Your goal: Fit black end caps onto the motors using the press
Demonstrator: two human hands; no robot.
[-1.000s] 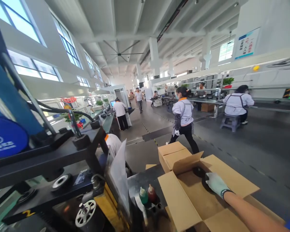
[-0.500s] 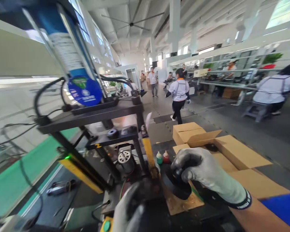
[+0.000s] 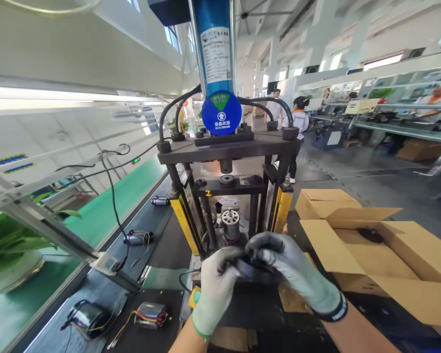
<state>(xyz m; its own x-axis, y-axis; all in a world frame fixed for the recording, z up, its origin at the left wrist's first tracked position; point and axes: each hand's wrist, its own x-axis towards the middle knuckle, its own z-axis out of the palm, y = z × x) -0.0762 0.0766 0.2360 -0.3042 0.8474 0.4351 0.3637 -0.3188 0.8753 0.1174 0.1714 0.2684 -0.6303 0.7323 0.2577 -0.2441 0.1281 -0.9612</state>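
My gloved left hand (image 3: 220, 282) and gloved right hand (image 3: 288, 262) meet in front of the press (image 3: 228, 149), both closed on a small dark part (image 3: 248, 267). Blur and my fingers hide most of that part, so its kind does not show. Just behind the hands, an upright motor (image 3: 231, 226) with a slotted silver end stands inside the press, under a crossbar (image 3: 228, 185) marked 2. I see no contact between my hands and the motor.
Left of the press, several motors with loose wires lie on a dark surface, one being a silver motor (image 3: 150, 315). An open cardboard box (image 3: 356, 245) with a black disc inside stands to the right. Yellow guards (image 3: 282, 208) flank the press. People stand beyond.
My view has swung left, centring the press. My right hand has come from above a black round object at the right to meet my left hand, and both now grip the dark part.
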